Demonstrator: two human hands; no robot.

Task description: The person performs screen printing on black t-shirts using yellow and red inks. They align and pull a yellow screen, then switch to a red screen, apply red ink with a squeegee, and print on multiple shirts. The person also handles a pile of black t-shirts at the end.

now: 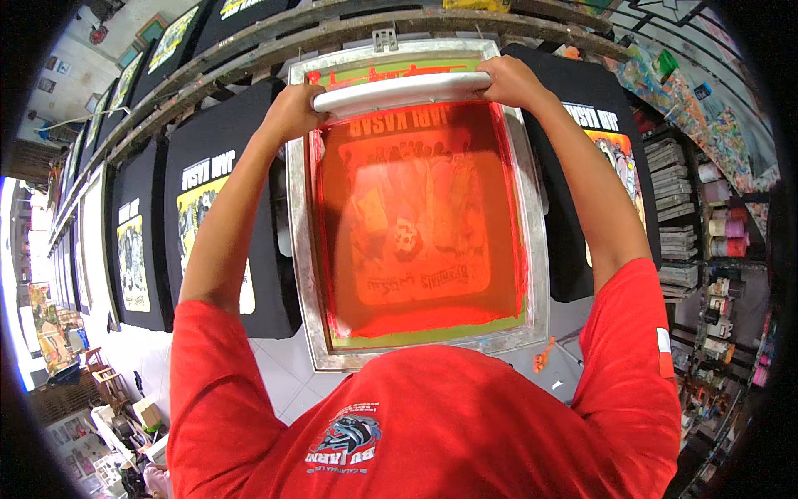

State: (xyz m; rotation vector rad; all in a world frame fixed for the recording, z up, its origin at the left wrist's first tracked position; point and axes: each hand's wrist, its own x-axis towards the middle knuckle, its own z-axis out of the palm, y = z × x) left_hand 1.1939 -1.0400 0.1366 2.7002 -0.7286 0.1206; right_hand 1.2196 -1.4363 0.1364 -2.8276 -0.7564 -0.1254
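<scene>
Both my hands grip a long white-handled squeegee [403,91] by its two ends, my left hand [294,113] on one end and my right hand [511,81] on the other. It lies across the far part of a screen-printing frame [536,274] with worn pale metal sides. Red ink [416,224] coats most of the mesh, and a printed design shows faintly through it. A greenish strip of mesh [440,336] is uncoated along the near edge. Beyond the squeegee are streaks of red ink. The squeegee's blade is hidden under its handle.
Black printed T-shirts [212,150] lie on boards to the left, and another black T-shirt [573,208] lies on the right. A rail [565,32] runs behind the frame, with a metal hinge clamp [384,39]. Shelves of ink containers [727,237] and stacked frames [672,200] stand at right.
</scene>
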